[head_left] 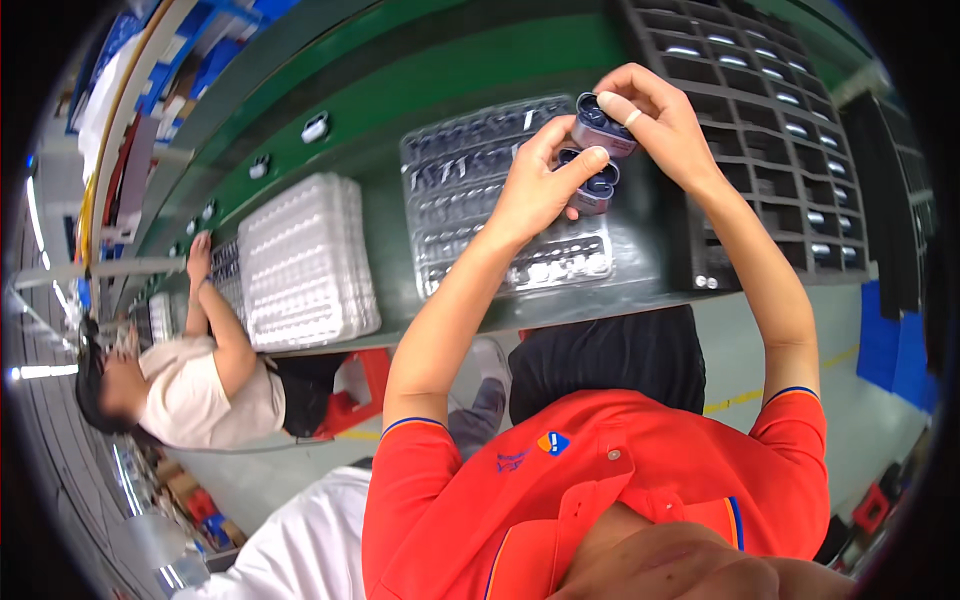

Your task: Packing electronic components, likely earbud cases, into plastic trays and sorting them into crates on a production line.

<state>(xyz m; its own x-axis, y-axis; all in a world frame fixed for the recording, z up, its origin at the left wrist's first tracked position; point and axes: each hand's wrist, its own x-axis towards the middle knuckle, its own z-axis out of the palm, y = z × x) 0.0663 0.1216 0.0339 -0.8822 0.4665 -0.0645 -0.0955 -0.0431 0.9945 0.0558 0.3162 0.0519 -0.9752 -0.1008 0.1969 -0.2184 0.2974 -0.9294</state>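
Observation:
My left hand (540, 182) is closed round a small dark earbud charging case (597, 186), its thumb on the top edge. Just above it, a second dark earbud charging case (608, 138) is gripped by my right hand (655, 118), whose thumb presses onto its top. The two cases are close together, and my left fingertips reach up to the upper one. Below and to the left of my hands lies a clear plastic tray (430, 215) with rows of moulded pockets, several filled with dark parts.
At right stands a black compartmented rack (745, 150) with shiny pieces in its cells. A stack of clear trays (305, 260) sits left on the dark green bench (390, 290). Small cases (315, 127) dot the green strip behind. A co-worker (190, 385) sits farther left.

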